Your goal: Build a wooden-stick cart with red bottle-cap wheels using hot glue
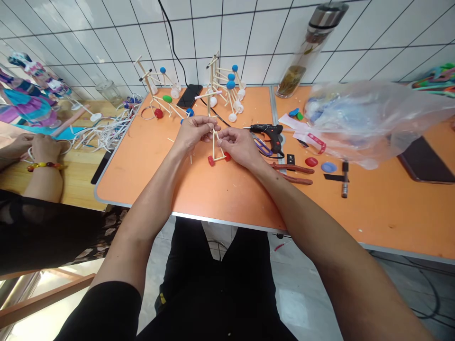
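Observation:
Both my hands meet over the orange table at a small frame of pale wooden sticks (213,144) with red bottle caps (211,161) as wheels at its near end. My left hand (195,132) pinches the upper part of the frame between thumb and fingers. On the other side, my right hand (238,144) has its fingertips closed on the same frame, close to the right red cap. The far part of the frame, where blue caps (190,112) show, is partly hidden behind my left hand. A loose stick (191,156) lies beside my left wrist.
Stick models with caps (231,85) stand at the back, near a black phone (190,96). On the right lie a glue gun (268,135), red-handled pliers (295,173), a plastic bag (369,118) and a tall bottle (305,52). Another person's hands (44,148) work at the left.

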Action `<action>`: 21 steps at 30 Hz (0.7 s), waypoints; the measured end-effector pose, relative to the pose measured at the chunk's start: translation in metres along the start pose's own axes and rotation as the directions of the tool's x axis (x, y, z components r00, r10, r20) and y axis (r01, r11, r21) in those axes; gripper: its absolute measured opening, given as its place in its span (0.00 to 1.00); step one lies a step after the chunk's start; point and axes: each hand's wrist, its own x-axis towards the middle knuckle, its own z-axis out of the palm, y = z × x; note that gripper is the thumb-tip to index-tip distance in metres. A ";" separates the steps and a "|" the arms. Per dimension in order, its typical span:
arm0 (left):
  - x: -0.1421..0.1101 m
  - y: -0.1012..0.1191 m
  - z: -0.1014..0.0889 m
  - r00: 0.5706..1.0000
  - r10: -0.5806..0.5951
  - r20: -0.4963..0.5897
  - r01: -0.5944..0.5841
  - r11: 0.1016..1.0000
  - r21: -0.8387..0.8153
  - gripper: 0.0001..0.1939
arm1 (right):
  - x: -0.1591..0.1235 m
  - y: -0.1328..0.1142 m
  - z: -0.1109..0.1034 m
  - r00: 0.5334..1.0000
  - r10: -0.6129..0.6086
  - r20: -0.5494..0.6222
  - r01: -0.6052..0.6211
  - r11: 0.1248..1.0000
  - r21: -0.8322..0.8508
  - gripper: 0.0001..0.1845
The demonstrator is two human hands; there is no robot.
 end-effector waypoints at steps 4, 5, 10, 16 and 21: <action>0.001 -0.001 -0.001 1.000 -0.008 -0.001 0.008 1.000 0.003 0.03 | -0.001 -0.004 0.000 1.000 0.028 -0.007 -0.028 1.000 -0.002 0.06; 0.002 -0.002 -0.002 1.000 -0.007 0.001 0.007 1.000 -0.002 0.03 | -0.001 -0.005 0.000 0.999 0.032 -0.008 -0.032 0.999 0.000 0.06; 0.004 -0.005 -0.001 1.000 -0.010 0.003 0.010 1.000 -0.027 0.06 | 0.000 -0.001 0.000 0.999 0.030 -0.013 -0.030 0.999 -0.015 0.06; 0.003 -0.006 0.003 0.999 -0.041 -0.016 0.040 0.999 -0.037 0.11 | 0.001 0.005 0.000 1.000 0.023 -0.018 -0.023 0.999 -0.036 0.06; 0.001 -0.003 0.005 0.999 -0.044 -0.028 0.042 0.997 -0.059 0.11 | 0.000 0.006 0.000 1.000 0.004 -0.017 -0.005 0.999 -0.051 0.04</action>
